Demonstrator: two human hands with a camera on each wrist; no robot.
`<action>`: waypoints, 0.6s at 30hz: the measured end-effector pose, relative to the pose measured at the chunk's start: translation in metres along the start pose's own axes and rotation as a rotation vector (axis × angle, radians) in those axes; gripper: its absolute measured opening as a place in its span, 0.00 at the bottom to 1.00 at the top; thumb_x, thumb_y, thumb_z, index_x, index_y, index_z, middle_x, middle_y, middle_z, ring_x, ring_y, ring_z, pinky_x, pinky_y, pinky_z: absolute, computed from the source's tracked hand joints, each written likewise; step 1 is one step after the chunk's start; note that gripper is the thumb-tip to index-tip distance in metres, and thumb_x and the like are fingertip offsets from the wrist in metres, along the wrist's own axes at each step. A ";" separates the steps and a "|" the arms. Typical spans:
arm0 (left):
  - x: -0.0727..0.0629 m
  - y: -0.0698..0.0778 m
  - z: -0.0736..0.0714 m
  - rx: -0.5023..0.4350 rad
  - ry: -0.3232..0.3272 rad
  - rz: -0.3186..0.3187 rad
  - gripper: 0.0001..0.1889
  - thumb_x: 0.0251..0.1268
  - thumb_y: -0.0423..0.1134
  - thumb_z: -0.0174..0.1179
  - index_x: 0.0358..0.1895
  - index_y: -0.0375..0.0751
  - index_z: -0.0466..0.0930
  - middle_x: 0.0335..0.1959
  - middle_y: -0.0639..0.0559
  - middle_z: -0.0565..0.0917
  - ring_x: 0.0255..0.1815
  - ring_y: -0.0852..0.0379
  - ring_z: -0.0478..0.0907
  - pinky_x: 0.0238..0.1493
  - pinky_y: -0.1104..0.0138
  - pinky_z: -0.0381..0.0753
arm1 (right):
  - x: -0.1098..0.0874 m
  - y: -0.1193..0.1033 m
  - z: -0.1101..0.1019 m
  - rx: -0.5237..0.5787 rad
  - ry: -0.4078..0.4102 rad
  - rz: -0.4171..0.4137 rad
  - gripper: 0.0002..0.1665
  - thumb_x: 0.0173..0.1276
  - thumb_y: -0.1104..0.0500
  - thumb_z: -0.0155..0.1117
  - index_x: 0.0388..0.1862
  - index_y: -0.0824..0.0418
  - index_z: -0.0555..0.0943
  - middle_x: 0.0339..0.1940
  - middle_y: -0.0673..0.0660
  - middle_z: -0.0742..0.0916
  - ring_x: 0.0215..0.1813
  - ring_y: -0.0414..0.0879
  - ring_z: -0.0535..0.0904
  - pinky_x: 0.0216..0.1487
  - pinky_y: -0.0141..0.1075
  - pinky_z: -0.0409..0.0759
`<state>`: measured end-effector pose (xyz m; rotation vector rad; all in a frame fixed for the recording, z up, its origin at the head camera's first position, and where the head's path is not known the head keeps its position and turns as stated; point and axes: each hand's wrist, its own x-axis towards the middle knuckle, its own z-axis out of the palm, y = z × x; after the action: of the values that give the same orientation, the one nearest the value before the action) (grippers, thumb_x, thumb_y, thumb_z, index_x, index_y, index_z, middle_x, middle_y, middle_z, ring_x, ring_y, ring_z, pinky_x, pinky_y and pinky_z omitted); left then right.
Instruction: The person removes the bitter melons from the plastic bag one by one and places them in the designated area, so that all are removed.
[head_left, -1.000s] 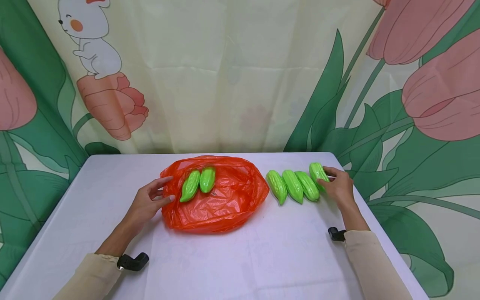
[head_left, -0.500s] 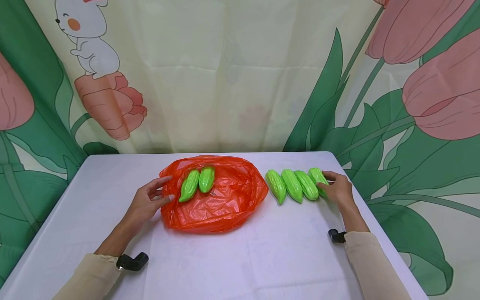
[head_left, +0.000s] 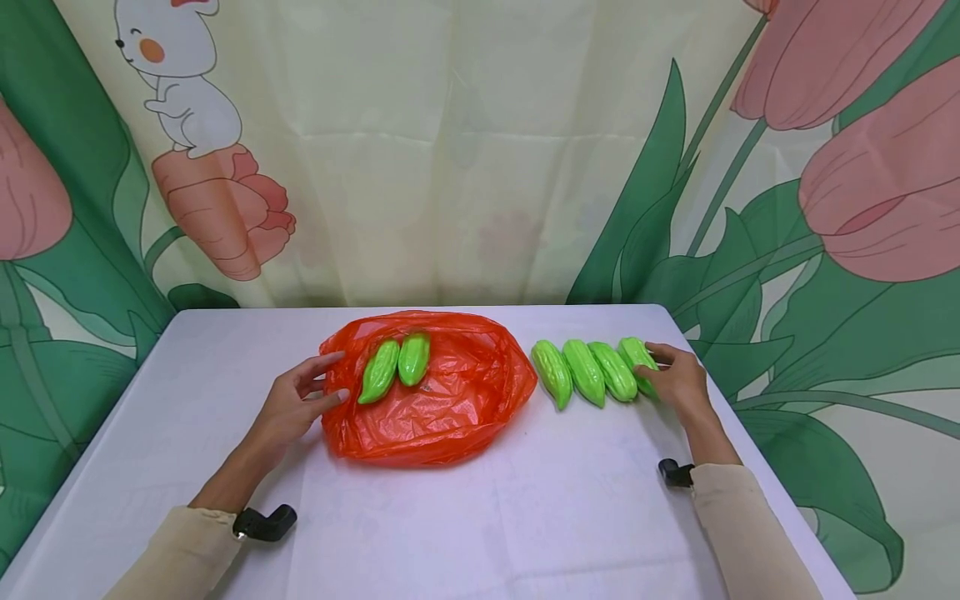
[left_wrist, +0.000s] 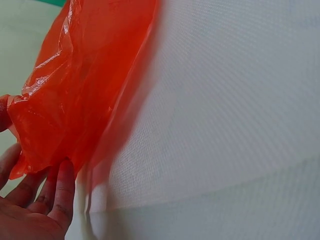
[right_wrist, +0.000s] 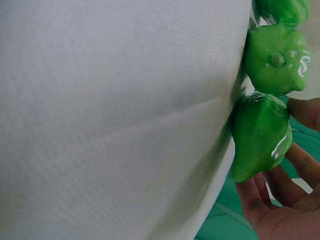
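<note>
Near the table's right edge in the head view, my right hand point(head_left: 675, 379) holds a green bitter melon point(head_left: 635, 354), the rightmost of a slanted row. In the right wrist view, thumb and fingertips sit on opposite sides of this bitter melon point(right_wrist: 261, 135), right beside its neighbour point(right_wrist: 276, 60). My left hand point(head_left: 294, 400) grips the left rim of a red plastic bag point(head_left: 450, 425), which lies spread with its mouth wide. The left wrist view has the bag's corner point(left_wrist: 65, 120) between thumb and fingers. Two bitter melons point(head_left: 380, 372) lie inside the bag, at its left.
Bitter melons point(head_left: 585, 372) stand side by side between the bag and my right hand. A white cloth point(head_left: 465, 533) covers the table. Behind the table's back edge hangs a printed curtain point(head_left: 465, 208) with tulips, a rabbit and a carrot.
Over the first half second, my right hand brought the rightmost bitter melon slightly down and closer into line with the row. Since then it has barely moved. My left hand stays at the bag.
</note>
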<state>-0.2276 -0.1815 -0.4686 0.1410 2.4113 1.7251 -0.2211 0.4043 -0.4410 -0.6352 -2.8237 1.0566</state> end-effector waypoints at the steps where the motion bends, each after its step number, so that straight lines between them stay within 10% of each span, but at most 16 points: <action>1: 0.000 0.000 0.000 0.001 -0.001 0.001 0.36 0.75 0.40 0.67 0.82 0.49 0.66 0.79 0.36 0.69 0.70 0.38 0.73 0.50 0.77 0.84 | 0.000 0.000 0.000 0.003 -0.003 0.001 0.37 0.77 0.57 0.67 0.81 0.60 0.70 0.76 0.71 0.77 0.76 0.68 0.70 0.72 0.59 0.76; 18: 0.000 0.000 -0.001 0.002 0.005 -0.003 0.35 0.74 0.40 0.67 0.81 0.49 0.67 0.79 0.36 0.70 0.69 0.38 0.74 0.50 0.77 0.83 | 0.000 -0.002 -0.005 0.013 0.063 0.038 0.38 0.78 0.51 0.64 0.83 0.56 0.68 0.80 0.68 0.75 0.78 0.67 0.71 0.73 0.63 0.74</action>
<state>-0.2275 -0.1822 -0.4685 0.1336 2.4160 1.7236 -0.2208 0.4054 -0.4357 -0.7114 -2.7595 1.0402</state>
